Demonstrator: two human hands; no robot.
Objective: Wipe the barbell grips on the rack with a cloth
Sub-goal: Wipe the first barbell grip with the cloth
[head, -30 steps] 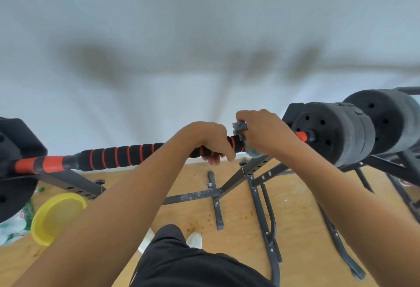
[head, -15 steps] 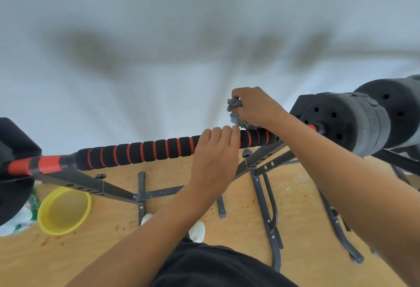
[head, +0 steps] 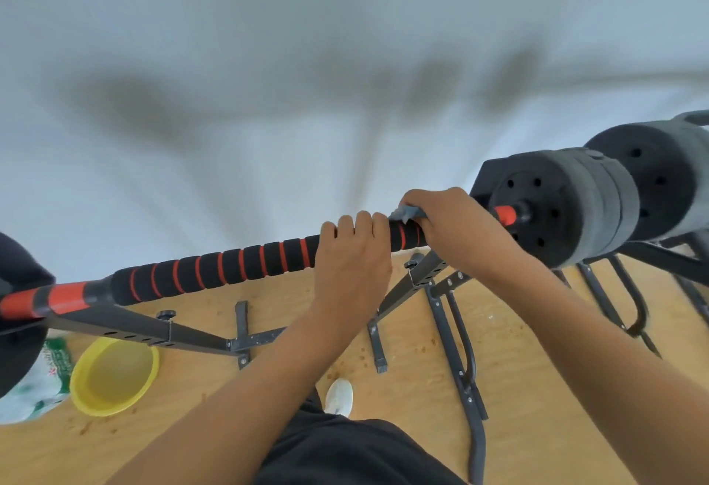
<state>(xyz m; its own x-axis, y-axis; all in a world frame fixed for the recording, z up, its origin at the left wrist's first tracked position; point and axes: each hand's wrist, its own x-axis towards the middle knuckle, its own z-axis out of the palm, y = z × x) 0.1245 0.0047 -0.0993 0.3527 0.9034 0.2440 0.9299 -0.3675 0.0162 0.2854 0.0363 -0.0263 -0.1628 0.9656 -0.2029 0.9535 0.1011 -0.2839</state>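
Now the right hand (head: 456,231) has lowered its gripped cloth (head: 407,213) onto the grip (head: 238,265), left hand (head: 351,258) fingers still curled over it.

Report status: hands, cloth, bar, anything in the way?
Left hand grips the foam grip. Right hand presses the grey cloth on the grip's right end, beside the weight plates. Nothing blocking the bar.

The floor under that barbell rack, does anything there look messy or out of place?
Yes. Small brown crumbs or flecks dot the wooden floor, and a yellow bowl sits beside a crumpled plastic bag at the left.
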